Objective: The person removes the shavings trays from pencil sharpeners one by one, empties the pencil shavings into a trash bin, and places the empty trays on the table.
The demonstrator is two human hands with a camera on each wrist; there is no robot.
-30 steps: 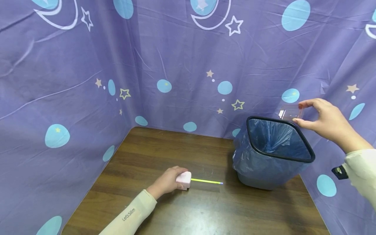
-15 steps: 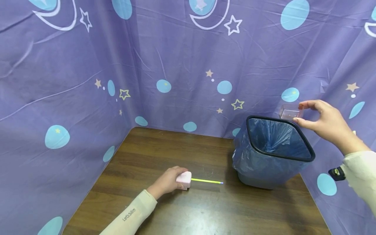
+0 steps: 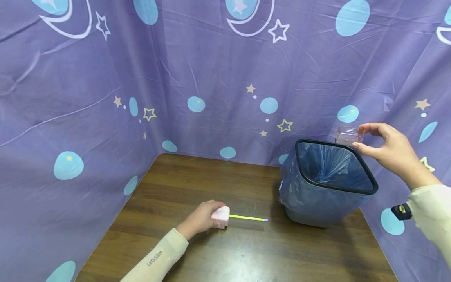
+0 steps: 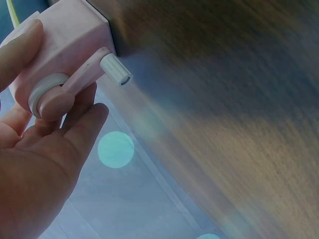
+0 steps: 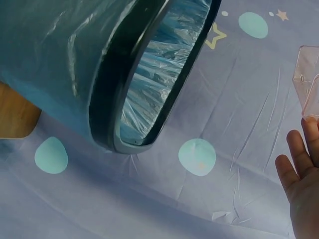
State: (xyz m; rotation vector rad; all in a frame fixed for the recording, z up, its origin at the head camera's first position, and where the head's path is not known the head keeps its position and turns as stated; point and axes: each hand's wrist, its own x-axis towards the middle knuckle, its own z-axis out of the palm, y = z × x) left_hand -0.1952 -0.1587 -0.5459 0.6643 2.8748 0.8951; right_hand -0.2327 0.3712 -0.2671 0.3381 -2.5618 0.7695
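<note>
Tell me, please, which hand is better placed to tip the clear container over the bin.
The right hand, I'd judge: it holds the clear container near the bin, while the left hand grips the pink sharpener.

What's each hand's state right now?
Left hand: holding the pink pencil sharpener.
Right hand: holding a clear plastic box between thumb and fingers.

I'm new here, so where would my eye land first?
Probably on the blue-lined bin at the table's right. By its far side, the right hand holds a clear box. Left of the bin, the left hand grips a pink sharpener, a yellow pencil jutting out.
</note>
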